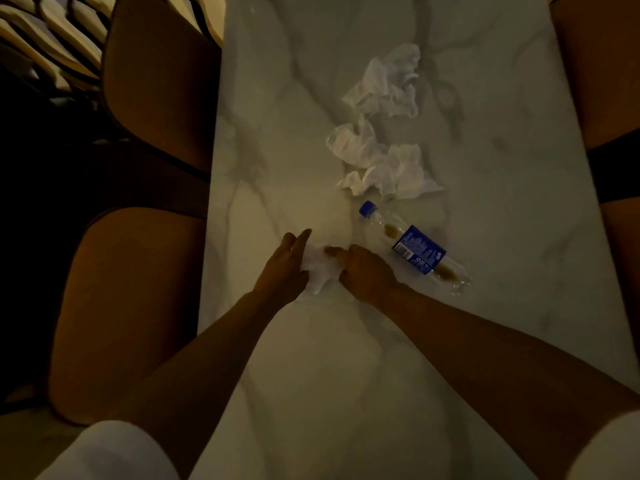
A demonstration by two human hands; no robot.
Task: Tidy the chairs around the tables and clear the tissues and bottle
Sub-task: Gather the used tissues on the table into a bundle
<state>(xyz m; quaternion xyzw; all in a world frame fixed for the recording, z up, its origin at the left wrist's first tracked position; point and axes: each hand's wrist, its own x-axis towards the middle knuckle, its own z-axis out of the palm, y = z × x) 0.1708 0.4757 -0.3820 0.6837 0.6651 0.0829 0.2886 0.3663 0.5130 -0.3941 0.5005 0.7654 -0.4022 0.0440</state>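
Both hands worked one crumpled white tissue (pixel 320 270) on the white marble-veined tabletop (pixel 519 237). Left hand (pixel 282 268) lay flat, fingers spread, against its edge; right hand (pixel 365 271) pinched it loosely. Judged featherlight, limp, tear-prone: best bunched whole. Lying clear plastic bottle with blue label (pixel 415 247) just beside: light, rollable, best gripped mid-body.

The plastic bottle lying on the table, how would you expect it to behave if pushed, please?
The bottle lies on its side on smooth marble, so it would probably roll. It looks nearly empty, only dregs showing, so likely light and easily dented.
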